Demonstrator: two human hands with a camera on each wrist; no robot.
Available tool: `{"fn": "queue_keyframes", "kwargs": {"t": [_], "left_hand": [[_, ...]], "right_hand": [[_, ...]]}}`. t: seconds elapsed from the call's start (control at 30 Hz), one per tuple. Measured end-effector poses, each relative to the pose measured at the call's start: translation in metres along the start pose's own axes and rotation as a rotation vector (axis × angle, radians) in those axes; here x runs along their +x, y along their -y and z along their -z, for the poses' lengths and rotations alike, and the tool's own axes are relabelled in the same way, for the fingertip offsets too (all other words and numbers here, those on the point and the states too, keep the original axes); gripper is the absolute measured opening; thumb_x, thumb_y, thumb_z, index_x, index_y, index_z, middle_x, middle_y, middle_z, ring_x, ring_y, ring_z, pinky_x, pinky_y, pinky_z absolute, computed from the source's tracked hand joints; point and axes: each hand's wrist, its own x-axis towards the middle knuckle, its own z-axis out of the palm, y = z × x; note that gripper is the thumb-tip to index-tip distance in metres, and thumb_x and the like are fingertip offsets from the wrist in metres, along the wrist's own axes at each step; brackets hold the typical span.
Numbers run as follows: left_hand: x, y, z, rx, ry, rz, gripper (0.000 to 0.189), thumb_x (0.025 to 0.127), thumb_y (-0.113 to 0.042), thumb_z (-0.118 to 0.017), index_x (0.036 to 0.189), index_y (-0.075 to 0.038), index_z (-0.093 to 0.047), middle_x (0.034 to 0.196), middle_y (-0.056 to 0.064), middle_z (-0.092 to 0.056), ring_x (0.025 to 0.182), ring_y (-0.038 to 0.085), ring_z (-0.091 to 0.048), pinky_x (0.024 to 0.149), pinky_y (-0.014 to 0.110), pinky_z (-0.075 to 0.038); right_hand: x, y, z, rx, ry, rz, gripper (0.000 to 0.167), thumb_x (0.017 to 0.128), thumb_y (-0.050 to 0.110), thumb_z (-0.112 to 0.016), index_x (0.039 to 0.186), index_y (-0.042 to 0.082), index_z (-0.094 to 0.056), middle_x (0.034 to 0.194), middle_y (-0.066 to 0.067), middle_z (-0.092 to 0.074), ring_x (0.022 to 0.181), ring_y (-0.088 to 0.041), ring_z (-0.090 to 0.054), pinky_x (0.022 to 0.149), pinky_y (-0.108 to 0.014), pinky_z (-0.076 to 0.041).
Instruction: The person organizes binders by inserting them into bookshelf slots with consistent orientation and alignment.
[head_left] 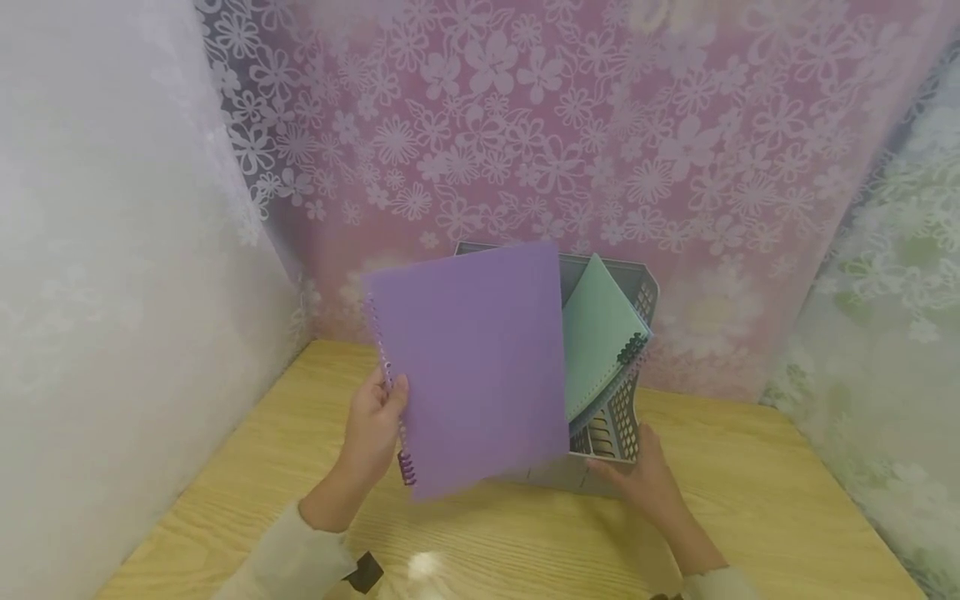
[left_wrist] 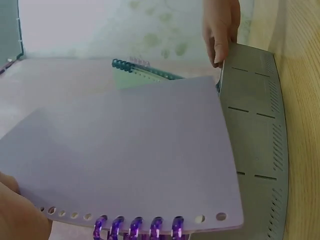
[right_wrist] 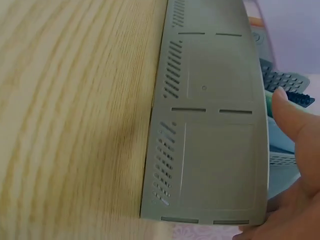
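My left hand (head_left: pixel 375 412) grips a purple spiral notebook (head_left: pixel 472 367) by its ring-bound left edge, thumb on the cover. The notebook is tilted in front of a grey file rack (head_left: pixel 626 417) and hides much of it. In the left wrist view, purple rings (left_wrist: pixel 136 227) run through only some of the punched holes. A green notebook (head_left: pixel 606 333) with dark rings leans at an angle in the rack's right part. At the rack's lower right front corner, my right hand (head_left: pixel 651 475) holds on, thumb on the near edge in the right wrist view.
The rack stands on a wooden table (head_left: pixel 480 542). Behind it hangs a pink flowered curtain (head_left: pixel 525 150), with a pale wall or cloth (head_left: pixel 127 250) on the left and a flowered cloth (head_left: pixel 885 350) on the right. Light blue items (right_wrist: pixel 280 135) show inside the rack.
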Motion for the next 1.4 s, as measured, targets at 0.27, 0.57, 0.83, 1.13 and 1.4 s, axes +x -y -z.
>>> {"fn": "queue_keyframes", "kwargs": {"t": [0.27,0.57,0.83,1.13,1.4], "left_hand": [[0.002,-0.001,-0.019,-0.054,-0.055,-0.038,0.029,0.105,-0.014,-0.041,0.13,-0.001,-0.05,0.117,0.021,-0.065,0.1,0.025,-0.067,0.086,0.037,-0.056],[-0.001,-0.007,-0.025,-0.037,-0.123,-0.042,0.03,0.105,-0.015,-0.041,0.13,-0.001,-0.051,0.106,0.017,-0.067,0.085,0.017,-0.067,0.077,0.03,-0.057],[0.006,-0.014,-0.028,-0.111,-0.155,-0.115,0.033,0.105,-0.011,-0.04,0.135,-0.002,-0.049,0.124,0.016,-0.062,0.109,0.023,-0.063,0.092,0.036,-0.053],[0.015,-0.013,-0.048,-0.133,-0.193,-0.145,0.029,0.104,-0.013,-0.044,0.126,0.002,-0.054,0.119,0.016,-0.065,0.106,0.024,-0.065,0.088,0.036,-0.055],[0.028,-0.01,-0.073,-0.229,-0.207,-0.161,0.028,0.104,-0.009,-0.044,0.127,0.001,-0.055,0.12,0.015,-0.065,0.106,0.028,-0.065,0.088,0.038,-0.055]], "right_hand": [[0.016,-0.01,-0.001,-0.117,-0.065,0.049,0.082,0.089,0.047,-0.066,0.142,-0.006,-0.031,0.132,-0.032,-0.047,0.124,-0.051,-0.041,0.099,-0.076,-0.023],[0.016,-0.011,-0.004,-0.191,-0.006,0.002,0.093,0.089,0.054,-0.062,0.149,-0.005,-0.021,0.139,-0.032,-0.043,0.132,-0.052,-0.032,0.101,-0.079,-0.009],[0.019,-0.012,-0.008,-0.192,-0.018,0.017,0.094,0.089,0.054,-0.062,0.148,-0.006,-0.021,0.139,-0.033,-0.043,0.131,-0.052,-0.033,0.101,-0.078,-0.01],[0.019,-0.018,-0.01,-0.178,-0.052,0.04,0.089,0.089,0.053,-0.063,0.147,-0.003,-0.026,0.136,-0.03,-0.048,0.128,-0.05,-0.037,0.101,-0.078,-0.012],[0.017,-0.017,-0.005,-0.178,-0.04,0.019,0.091,0.09,0.054,-0.06,0.149,-0.004,-0.022,0.14,-0.033,-0.042,0.131,-0.052,-0.032,0.101,-0.079,-0.01]]}}
